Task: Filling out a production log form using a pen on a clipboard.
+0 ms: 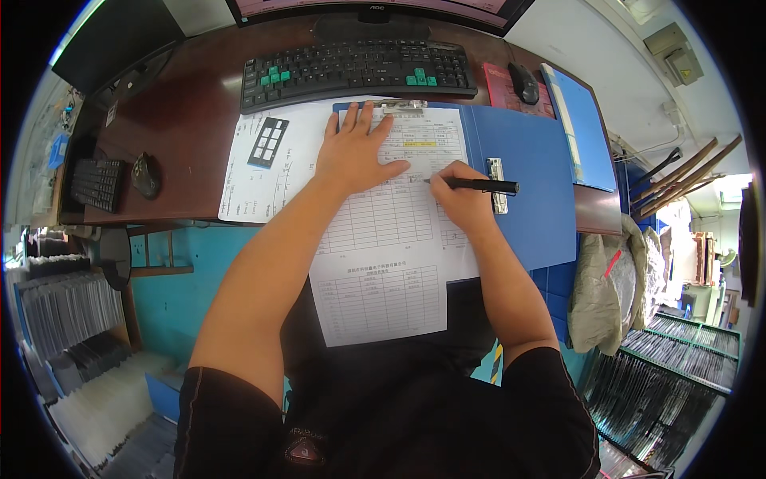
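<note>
A black pen is gripped in my right hand, its tip at a printed form with a table grid. Flat on the upper part of that form lies my left hand, fingers spread. The form rests on an open blue folder with a metal clip at its top and another clip on its right leaf. A second printed sheet hangs below the desk edge toward my lap. Left of my left hand, a small black card with white squares lies on a white sheet bearing handwriting.
A black keyboard with several green keys sits behind the folder, below a monitor. A black mouse rests on a red pad. Another blue folder lies at right. Further left are a second mouse and a keypad.
</note>
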A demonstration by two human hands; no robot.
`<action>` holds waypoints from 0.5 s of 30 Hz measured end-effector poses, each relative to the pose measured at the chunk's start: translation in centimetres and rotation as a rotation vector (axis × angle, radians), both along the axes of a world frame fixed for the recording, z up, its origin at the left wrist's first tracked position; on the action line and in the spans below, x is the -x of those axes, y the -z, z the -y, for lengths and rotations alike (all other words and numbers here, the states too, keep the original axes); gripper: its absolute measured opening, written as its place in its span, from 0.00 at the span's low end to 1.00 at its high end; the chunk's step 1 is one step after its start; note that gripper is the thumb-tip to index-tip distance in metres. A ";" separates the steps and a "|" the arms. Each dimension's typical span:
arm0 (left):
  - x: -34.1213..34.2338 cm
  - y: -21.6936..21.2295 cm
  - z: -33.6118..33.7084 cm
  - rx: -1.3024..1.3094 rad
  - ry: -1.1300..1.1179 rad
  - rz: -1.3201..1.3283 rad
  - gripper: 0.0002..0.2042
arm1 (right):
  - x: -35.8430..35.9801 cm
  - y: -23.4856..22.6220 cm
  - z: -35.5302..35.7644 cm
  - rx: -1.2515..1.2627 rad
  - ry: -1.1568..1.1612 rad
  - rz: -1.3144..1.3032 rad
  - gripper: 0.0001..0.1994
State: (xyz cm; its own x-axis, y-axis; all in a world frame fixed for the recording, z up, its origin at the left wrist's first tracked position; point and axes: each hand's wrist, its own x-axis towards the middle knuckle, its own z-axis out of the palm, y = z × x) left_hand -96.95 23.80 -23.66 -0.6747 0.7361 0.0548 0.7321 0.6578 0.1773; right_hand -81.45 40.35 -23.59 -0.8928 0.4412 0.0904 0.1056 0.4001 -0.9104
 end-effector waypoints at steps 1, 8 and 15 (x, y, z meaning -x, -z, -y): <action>0.0 0.0 0.0 0.031 -0.011 0.011 0.43 | -0.1 0.0 0.0 -0.012 0.020 0.006 0.06; 0.0 -0.1 0.1 0.007 -0.006 -0.008 0.43 | -0.9 -0.6 -0.5 0.289 0.045 0.000 0.04; 0.0 -0.2 0.1 0.001 -0.005 0.005 0.44 | -0.2 -1.2 -0.1 0.387 0.064 0.029 0.07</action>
State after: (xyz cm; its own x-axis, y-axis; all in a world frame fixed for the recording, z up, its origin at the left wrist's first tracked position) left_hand -96.93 23.70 -23.48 -0.6788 0.7326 0.0510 0.7277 0.6617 0.1803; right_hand -81.22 40.44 -22.40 -0.8620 0.4930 -0.1183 0.1467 0.0192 -0.9890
